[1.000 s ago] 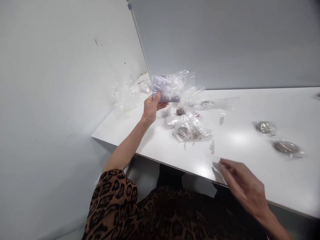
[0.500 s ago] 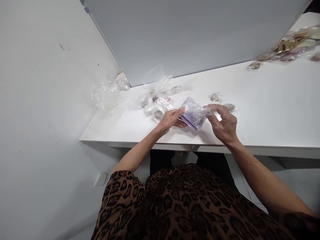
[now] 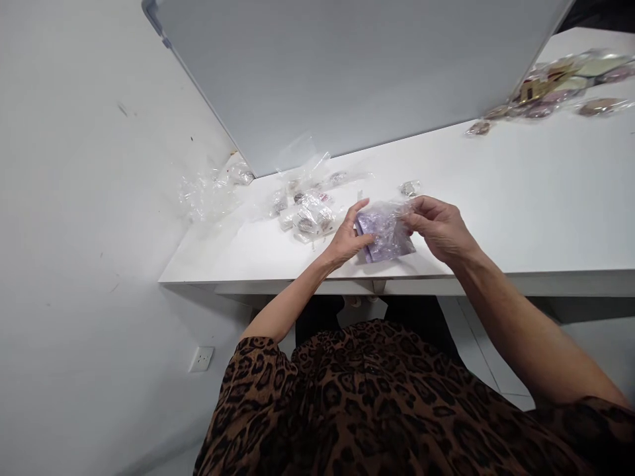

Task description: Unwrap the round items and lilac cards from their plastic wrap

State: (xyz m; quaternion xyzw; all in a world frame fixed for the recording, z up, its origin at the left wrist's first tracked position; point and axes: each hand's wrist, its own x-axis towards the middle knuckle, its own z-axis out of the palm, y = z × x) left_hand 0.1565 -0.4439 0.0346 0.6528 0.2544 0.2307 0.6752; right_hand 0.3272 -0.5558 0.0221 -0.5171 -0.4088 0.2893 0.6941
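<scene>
A flat purple packet in clear plastic wrap (image 3: 384,238) is between my two hands, just over the white table near its front edge. My left hand (image 3: 350,235) grips the packet's left side, thumb on top and fingers along the edge. With thumb and fingertips, my right hand (image 3: 436,225) pinches the crinkled clear plastic at the packet's upper right. What exactly is inside the wrap is too blurred to make out. Just behind my right hand lies a small clear-wrapped item (image 3: 409,188). Left of my left hand is a heap of small plastic-wrapped items (image 3: 312,215).
A crumpled pile of clear plastic (image 3: 208,195) lies at the table's left end against the wall. Behind the table (image 3: 520,218) stands a grey panel (image 3: 357,73). More wrapped items (image 3: 550,92) lie at the back right. A wall socket (image 3: 202,359) is low on the left.
The purple packet has turned and tilted lower between my hands. My left hand has shifted its hold, its thumb now on the packet's face. The camera view has moved slightly.
</scene>
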